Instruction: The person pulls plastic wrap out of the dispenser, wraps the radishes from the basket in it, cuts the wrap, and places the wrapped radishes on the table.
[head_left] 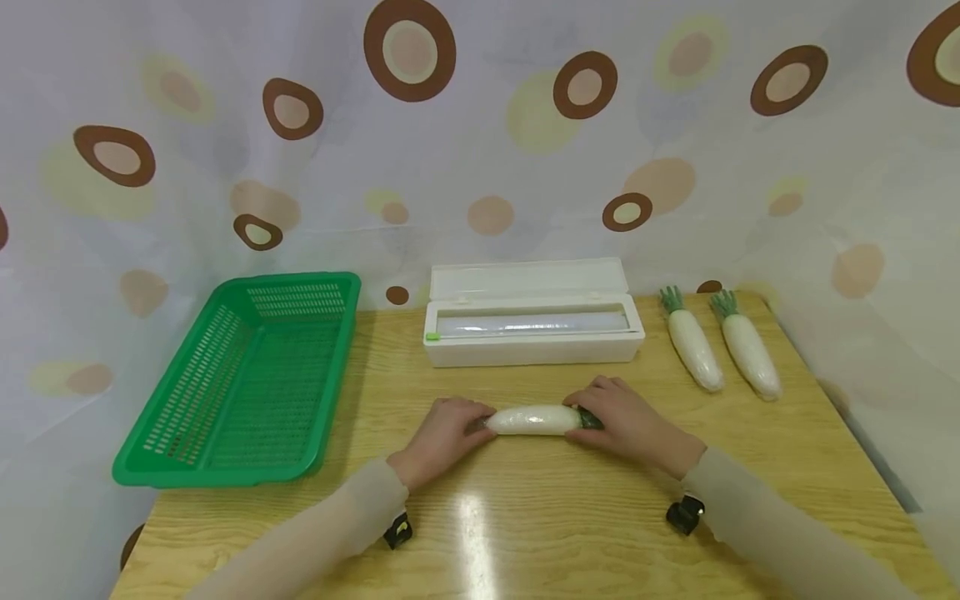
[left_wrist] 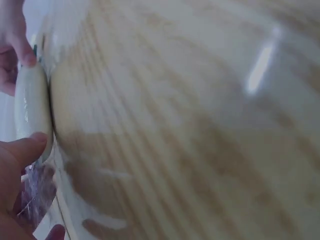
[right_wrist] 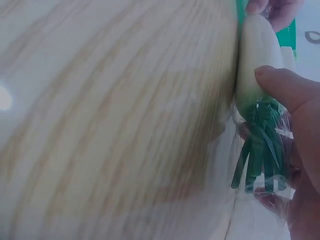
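Observation:
A white radish (head_left: 534, 420) with green tops lies crosswise at the middle of the table, wrapped in clear plastic film. My left hand (head_left: 448, 433) grips its tapered end, thumb on the near side. Loose crumpled film (left_wrist: 37, 192) sticks out past that end among the left fingers. At the other end my right hand (head_left: 626, 425) holds the radish beside its leaves, thumb laid along the white body. In the right wrist view the green leaves (right_wrist: 262, 145) show through film that spreads under the right palm.
Behind the radish stands a white film dispenser box (head_left: 534, 350), lid raised, film roll inside. A green plastic basket (head_left: 330, 400) sits at the left. Two more film-wrapped radishes, the nearer one (head_left: 695, 350) and the outer one (head_left: 751, 354), lie at the back right of the wooden table (head_left: 570, 533).

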